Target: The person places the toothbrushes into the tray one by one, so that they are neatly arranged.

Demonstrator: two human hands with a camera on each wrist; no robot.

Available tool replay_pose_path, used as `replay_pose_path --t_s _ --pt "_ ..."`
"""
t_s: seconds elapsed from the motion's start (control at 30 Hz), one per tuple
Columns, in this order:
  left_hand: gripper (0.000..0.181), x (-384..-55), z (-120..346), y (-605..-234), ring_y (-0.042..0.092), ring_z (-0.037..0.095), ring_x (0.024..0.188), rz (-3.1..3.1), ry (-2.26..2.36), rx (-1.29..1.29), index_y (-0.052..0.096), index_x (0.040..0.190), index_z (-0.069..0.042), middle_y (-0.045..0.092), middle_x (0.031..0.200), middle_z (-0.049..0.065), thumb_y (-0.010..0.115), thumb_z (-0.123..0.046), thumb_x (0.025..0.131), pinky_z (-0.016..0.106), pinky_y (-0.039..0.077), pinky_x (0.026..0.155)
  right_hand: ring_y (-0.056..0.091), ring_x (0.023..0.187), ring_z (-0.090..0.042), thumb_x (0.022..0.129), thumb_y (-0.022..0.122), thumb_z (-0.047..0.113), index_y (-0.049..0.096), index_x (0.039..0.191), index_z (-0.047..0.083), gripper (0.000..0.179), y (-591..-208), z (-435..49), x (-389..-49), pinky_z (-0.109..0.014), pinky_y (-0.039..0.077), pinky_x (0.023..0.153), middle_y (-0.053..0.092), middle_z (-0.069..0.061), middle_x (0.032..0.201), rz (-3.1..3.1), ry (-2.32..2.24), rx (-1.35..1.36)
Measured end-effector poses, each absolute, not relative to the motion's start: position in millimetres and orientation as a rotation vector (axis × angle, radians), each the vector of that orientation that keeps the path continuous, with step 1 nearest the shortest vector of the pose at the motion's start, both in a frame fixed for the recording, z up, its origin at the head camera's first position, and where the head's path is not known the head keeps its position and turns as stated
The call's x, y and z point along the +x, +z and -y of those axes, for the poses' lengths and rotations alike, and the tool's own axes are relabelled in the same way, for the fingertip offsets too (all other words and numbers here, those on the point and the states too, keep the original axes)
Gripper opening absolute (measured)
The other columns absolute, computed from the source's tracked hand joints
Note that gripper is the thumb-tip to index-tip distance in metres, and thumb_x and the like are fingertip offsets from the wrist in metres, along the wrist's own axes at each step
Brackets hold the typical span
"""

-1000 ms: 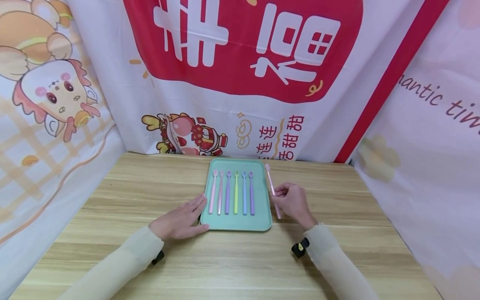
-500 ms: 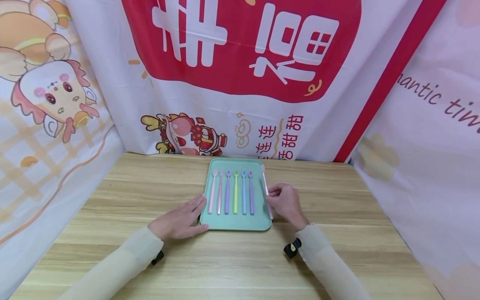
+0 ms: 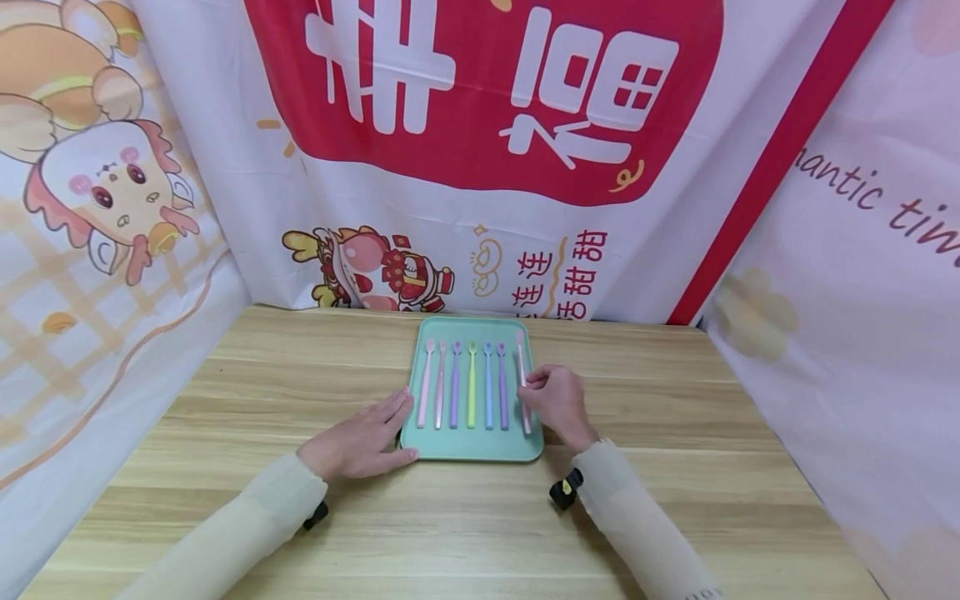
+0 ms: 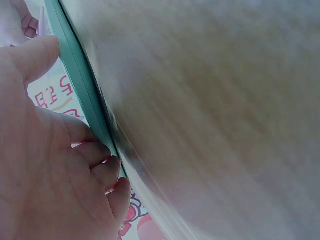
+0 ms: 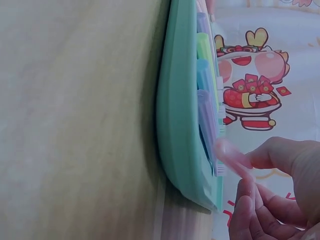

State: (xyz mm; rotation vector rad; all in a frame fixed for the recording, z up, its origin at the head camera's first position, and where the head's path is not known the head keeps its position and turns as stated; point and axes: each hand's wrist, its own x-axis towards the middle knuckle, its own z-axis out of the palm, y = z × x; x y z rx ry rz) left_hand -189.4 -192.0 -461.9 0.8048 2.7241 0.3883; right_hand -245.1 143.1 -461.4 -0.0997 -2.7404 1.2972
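My right hand (image 3: 561, 404) pinches a pale pink toothbrush (image 3: 521, 358) between thumb and fingers, over the right side of a mint green tray (image 3: 465, 447). In the right wrist view this toothbrush's handle end (image 5: 231, 156) points toward the tray rim. Several toothbrushes lie side by side in the tray, among them a yellow one (image 3: 472, 392), a blue one (image 3: 489, 392) and a purple one (image 3: 503, 392) closest to the held brush. My left hand (image 3: 363, 437) rests against the tray's left edge, fingers extended along the rim and thumb at the near left corner.
The tray sits near the back of a wood-grain table (image 3: 480, 533). Behind it hangs a white and red printed cloth (image 3: 420, 183). Printed cloths also line the left and right sides. A small black device (image 3: 566, 489) is on the right wrist.
My right hand has moved left, carrying the pink toothbrush from beside the tray to over its right side. My left hand has stayed at the tray's left edge.
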Motion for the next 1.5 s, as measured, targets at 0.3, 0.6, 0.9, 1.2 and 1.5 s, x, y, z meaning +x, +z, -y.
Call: replay_pose_path --t_s 0.3,0.6,0.9,1.2,1.5 --pt "0.091 -189.6 192.7 -464.1 0.015 0.039 0.165 -2.727 0.379 0.813 0.017 0.167 0.004 0.009 0.178 0.021 0.05 -0.058 0.107 0.06 0.023 0.132 0.071 0.072 -0.017 0.087 0.081 0.006 0.078 0.096 0.007 0.009 -460.9 -136.2 -249.7 -0.024 0.062 0.06 0.075 -0.009 0.088 2.757 1.336 -0.139" --pt "0.091 -189.4 192.8 -464.5 0.015 0.039 0.165 -2.727 0.382 0.816 0.018 0.167 0.003 0.009 0.178 0.021 0.05 -0.058 0.107 0.06 0.023 0.132 0.071 0.071 -0.016 0.087 0.08 0.007 0.078 0.092 0.008 0.006 -464.9 -135.5 -255.6 -0.024 0.061 0.059 0.074 -0.008 0.086 2.788 1.304 -0.162" --pt "0.09 -189.8 192.4 -464.3 0.015 0.039 0.165 -2.727 0.384 0.808 0.018 0.167 0.003 0.009 0.178 0.021 0.051 -0.057 0.107 0.06 0.024 0.132 0.072 0.074 -0.017 0.088 0.081 0.008 0.08 0.094 0.007 0.006 -465.0 -134.0 -257.8 -0.023 0.061 0.059 0.075 -0.009 0.089 2.83 1.254 -0.171" --pt "0.091 -190.4 192.8 -465.7 0.016 0.039 0.165 -2.733 0.38 0.816 0.019 0.167 0.003 0.01 0.178 0.021 0.051 -0.057 0.107 0.06 0.024 0.132 0.071 0.072 -0.016 0.088 0.083 0.009 0.082 0.093 0.006 0.007 -457.6 -127.1 -259.3 -0.024 0.061 0.058 0.076 -0.008 0.086 2.921 1.111 -0.188" --pt "0.091 -190.9 192.8 -465.1 0.016 0.039 0.165 -2.729 0.375 0.811 0.018 0.167 0.003 0.009 0.178 0.02 0.05 -0.058 0.107 0.06 0.024 0.132 0.072 0.067 -0.015 0.087 0.083 0.009 0.081 0.092 0.005 0.006 -453.7 -123.4 -261.6 -0.021 0.059 0.053 0.076 -0.008 0.084 2.979 1.038 -0.218"
